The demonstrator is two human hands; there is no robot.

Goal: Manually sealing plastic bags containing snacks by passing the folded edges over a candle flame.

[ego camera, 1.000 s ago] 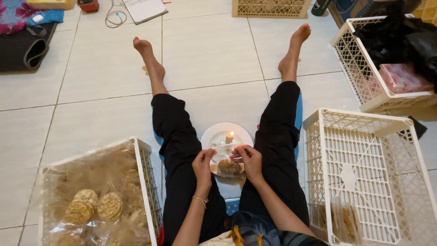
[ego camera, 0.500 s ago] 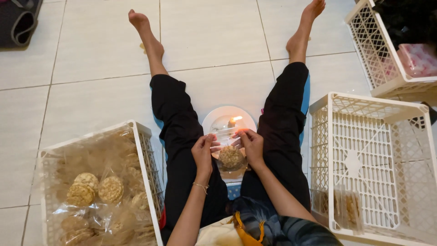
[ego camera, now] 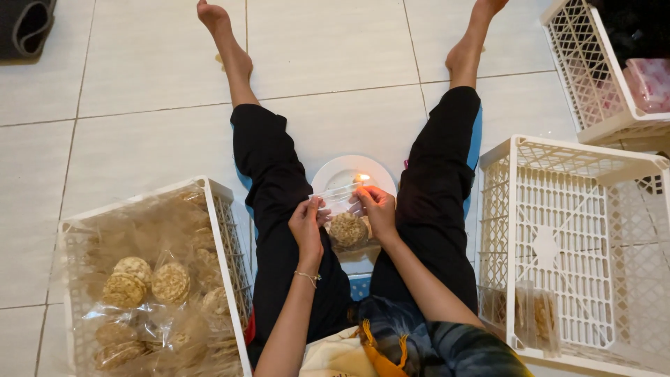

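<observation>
Both hands (ego camera: 307,227) (ego camera: 379,209) raised one cracker bag (ego camera: 347,227) flameward (ego camera: 363,179).

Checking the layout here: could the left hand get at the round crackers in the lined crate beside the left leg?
Probably yes. The left hand now pinches the small bag, but the crackers lie uncovered in the open-topped crate right beside it.

Even, soft indoor light from above, pale floor tiles (ego camera: 139,146) bright with mild sheen, faint shadows just beside the legs, small candle flame (ego camera: 363,178) blown out to a white-orange glow, sharp focus near the flame, straight lines bowing slightly far from it
</observation>
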